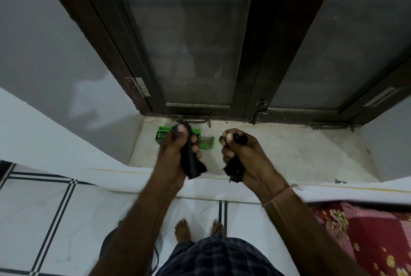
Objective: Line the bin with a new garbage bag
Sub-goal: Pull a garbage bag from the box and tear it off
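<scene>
My left hand (178, 149) grips a folded black garbage bag (193, 164) whose end hangs below the fist. My right hand (242, 153) is closed on a second bunch of black bag plastic (234, 170). A gap separates the two pieces. Both hands are held over a stone window sill (289, 153). Behind my left hand a green garbage-bag box (205, 142) lies on the sill, partly hidden by the fingers. No bin is in view.
A dark wooden window frame (251, 75) with frosted panes rises behind the sill, with a latch (259, 111) at its base. A red floral cloth (367, 235) lies at the lower right. White floor tiles with dark lines (55, 220) spread below, where my bare feet (200, 231) stand.
</scene>
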The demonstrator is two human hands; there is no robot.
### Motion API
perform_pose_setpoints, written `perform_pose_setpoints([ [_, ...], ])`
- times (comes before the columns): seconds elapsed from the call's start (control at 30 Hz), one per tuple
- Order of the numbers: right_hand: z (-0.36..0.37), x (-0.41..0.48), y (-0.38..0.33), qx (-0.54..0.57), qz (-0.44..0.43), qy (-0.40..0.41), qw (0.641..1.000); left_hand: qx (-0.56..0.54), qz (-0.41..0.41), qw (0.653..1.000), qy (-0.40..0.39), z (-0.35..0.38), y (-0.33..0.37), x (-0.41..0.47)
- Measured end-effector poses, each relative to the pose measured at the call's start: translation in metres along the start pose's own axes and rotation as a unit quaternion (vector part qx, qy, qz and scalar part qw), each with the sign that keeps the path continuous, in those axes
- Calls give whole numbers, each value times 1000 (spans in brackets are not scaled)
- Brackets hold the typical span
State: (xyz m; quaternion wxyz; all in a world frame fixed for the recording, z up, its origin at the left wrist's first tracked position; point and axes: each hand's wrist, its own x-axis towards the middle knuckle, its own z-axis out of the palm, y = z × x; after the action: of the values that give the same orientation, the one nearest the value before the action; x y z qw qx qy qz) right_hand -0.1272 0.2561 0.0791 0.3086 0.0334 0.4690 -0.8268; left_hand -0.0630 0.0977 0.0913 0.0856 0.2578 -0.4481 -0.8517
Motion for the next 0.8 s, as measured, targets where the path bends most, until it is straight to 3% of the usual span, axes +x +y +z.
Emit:
perform_pose_setpoints([
  [0.13, -34, -6, -10, -88, 0, 8, 996, -9, 13, 999, 43, -29, 8, 8],
  [0.3, -5, -11, 24, -336, -43, -51, 939, -79, -14, 996, 48, -11, -17, 10],
  [0.4, 9, -11, 44, -394, -101, -14, 913, -123, -25, 990, 60, -3, -25, 14],
  [0.47, 8, -9, 40, -313, -76, -6, 947, -146, -43, 987, 51, -6, -26, 18],
  [0.53, 7, -5, 35, -154, 38, -11, 987, -147, -53, 988, 11, -12, -25, 19],
  [0.6, 5, -2, 34, -75, 126, 6, 989, -122, -48, 991, -20, -16, -25, 20],
  [0.67, 0, 1, 36, -70, 129, 16, 989, -13, -12, 1000, -2, -24, -27, 25],
  [0.7, -1, 2, 33, -88, 114, 22, 989, 101, 35, 994, 25, -33, -27, 32],
  [0.73, -5, 2, 30, -111, 90, 28, 989, 248, 99, 962, 53, -44, -26, 39],
  [0.8, -17, 5, 24, -151, 46, 33, 987, 527, 198, 823, 75, -72, -21, 60],
])
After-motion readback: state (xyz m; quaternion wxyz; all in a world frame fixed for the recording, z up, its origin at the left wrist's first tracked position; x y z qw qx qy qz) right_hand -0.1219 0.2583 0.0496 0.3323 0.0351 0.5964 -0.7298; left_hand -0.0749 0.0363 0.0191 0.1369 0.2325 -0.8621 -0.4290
